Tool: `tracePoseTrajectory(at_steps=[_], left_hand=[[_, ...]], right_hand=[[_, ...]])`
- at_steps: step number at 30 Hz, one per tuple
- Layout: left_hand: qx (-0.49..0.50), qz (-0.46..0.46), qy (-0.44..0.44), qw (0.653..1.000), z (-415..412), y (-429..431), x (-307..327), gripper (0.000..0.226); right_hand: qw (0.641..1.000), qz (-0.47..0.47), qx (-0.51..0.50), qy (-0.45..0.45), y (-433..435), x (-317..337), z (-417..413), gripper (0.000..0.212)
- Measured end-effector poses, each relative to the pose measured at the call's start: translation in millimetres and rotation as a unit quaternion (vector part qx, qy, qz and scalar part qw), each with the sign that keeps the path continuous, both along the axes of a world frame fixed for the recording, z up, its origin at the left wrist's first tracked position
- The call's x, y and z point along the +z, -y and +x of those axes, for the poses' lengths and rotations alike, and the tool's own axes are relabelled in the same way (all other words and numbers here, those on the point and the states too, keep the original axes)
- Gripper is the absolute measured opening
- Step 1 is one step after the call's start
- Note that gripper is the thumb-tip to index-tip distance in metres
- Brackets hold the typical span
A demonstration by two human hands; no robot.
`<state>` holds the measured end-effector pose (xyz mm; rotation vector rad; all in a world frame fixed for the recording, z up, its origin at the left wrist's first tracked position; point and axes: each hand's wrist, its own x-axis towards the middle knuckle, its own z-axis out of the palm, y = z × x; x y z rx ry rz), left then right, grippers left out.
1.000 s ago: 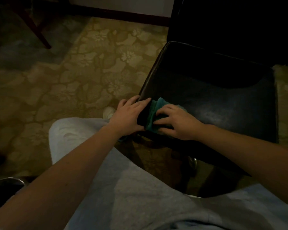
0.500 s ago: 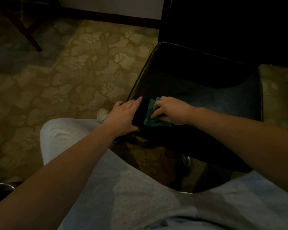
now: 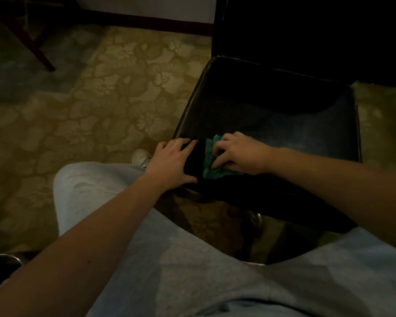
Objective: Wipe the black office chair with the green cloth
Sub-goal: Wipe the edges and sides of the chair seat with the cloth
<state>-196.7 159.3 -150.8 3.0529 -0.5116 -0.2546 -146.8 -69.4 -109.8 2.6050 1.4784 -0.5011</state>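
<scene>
The black office chair point(image 3: 272, 115) stands in front of me, its glossy seat facing up and its dark backrest rising at the top right. A crumpled green cloth point(image 3: 209, 162) lies on the seat's near left corner. My right hand point(image 3: 238, 154) presses down on the cloth with its fingers spread over it. My left hand point(image 3: 173, 162) grips the seat's front left corner, fingers on top and thumb on the front edge.
My knees in grey trousers fill the lower view, and a pale shoe point(image 3: 142, 157) shows beside the left knee. Floral carpet point(image 3: 89, 110) covers the floor. A wooden furniture leg point(image 3: 32, 45) stands at the top left. A chrome chair part point(image 3: 255, 219) shows under the seat.
My right hand has slid the green cloth slightly along the seat's front corner, bunching it toward the edge. My left hand keeps its hold on the corner.
</scene>
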Motion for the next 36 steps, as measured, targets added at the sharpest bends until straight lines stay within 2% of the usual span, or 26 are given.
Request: tracePoseTrajectory(at_steps=[7,14,16,17,20,22,25,30,36], left_hand=[[0.007,-0.011,-0.023,1.000,-10,11,0,0.111],[0.004,-0.013,-0.045,0.999,-6,10,3,0.113],[-0.003,-0.053,-0.036,0.998,-10,11,8,0.104],[-0.016,-0.089,-0.005,0.996,-13,15,10,0.093],[-0.085,-0.195,0.095,0.973,-20,48,18,0.057],[-0.117,-0.184,0.058,0.974,-17,74,18,0.049],[-0.107,-0.119,0.002,0.987,-9,93,7,0.053],[-0.104,-0.173,-0.008,0.979,-6,76,3,0.040],[-0.146,-0.168,0.002,0.975,-9,46,-1,0.027]], right_hand=[[1.000,0.004,-0.025,0.004,18,-3,2,0.032],[0.997,0.065,-0.001,0.036,3,-11,-7,0.032],[0.992,0.114,-0.056,-0.003,21,-16,-7,0.033],[0.981,0.154,-0.113,-0.028,35,-20,-7,0.034],[0.930,0.240,-0.275,-0.046,83,-31,-11,0.043],[0.925,0.200,-0.320,-0.043,107,-36,-16,0.053],[0.942,0.092,-0.322,-0.039,123,-41,-24,0.067],[0.941,0.088,-0.316,-0.080,127,-43,-24,0.067],[0.943,0.075,-0.308,-0.100,132,-45,-18,0.064]])
